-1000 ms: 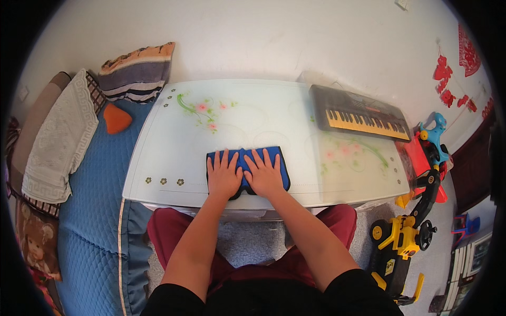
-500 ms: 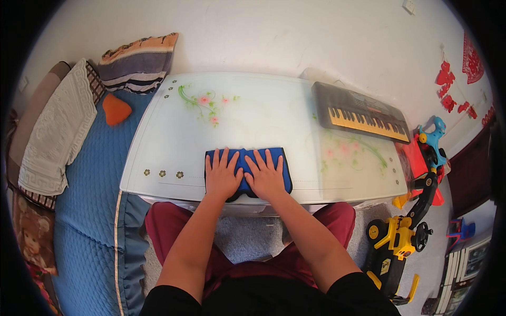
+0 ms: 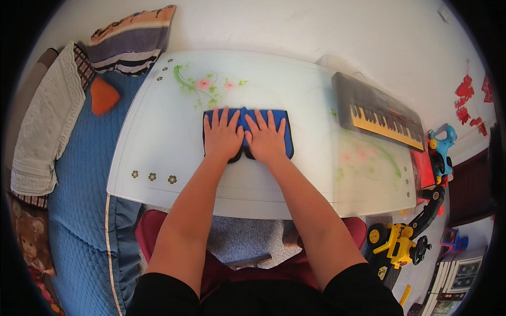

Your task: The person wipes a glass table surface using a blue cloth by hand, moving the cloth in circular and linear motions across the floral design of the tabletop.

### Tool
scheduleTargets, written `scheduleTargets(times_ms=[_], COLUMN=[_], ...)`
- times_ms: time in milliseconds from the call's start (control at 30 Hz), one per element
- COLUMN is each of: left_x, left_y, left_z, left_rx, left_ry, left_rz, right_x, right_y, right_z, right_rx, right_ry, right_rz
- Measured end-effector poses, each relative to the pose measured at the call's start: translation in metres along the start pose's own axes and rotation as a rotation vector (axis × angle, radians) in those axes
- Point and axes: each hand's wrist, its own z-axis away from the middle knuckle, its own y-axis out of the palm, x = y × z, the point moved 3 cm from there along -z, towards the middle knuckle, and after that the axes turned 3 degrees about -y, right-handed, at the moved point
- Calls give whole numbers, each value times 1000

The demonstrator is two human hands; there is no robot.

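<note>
Left hand: the left hand (image 3: pixel 222 138) lies flat and open on the blue cloth (image 3: pixel 246 131), fingers spread, palm down; it grips nothing.
Right hand: the right hand (image 3: pixel 266 139) is also flat and open, just beside the left one, pressing on the same cloth without closing on it.
Cloth place: the blue cloth is in the middle of the white table (image 3: pixel 158 158), a little toward the far side, near the flower print.
Handling: it seems soft, light and limp, not fragile; on the smooth top it may slide easily. I judge a free edge or a corner on the left or right side is the best place to pinch it.
Around: a toy keyboard (image 3: pixel 377 113) lies at the far right of the table, well apart from the cloth.
Beside the table: a blue quilt (image 3: pixel 79 210) and a striped pillow (image 3: pixel 132 34) on the left, a yellow toy vehicle (image 3: pixel 398 245) on the near right floor.
In the way: nothing stands between the hands and the cloth.
</note>
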Motion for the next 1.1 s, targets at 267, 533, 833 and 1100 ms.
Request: scheduleTargets(times_ms=[267,533,833,1100], left_x=[11,14,12,4], left_y=[26,41,43,17], left_z=[-86,-150,-145,-59], left_rx=[15,44,-10,29], left_ry=[-63,-124,-116,-94], left_rz=[-37,-61,-50,-28], right_x=[-18,-35,-39,-16], right_y=[18,32,31,14], right_z=[-87,-153,-149,-63], right_rx=[61,110,124,80], right_ry=[25,41,30,-14], right_rz=[-4,81,94,47])
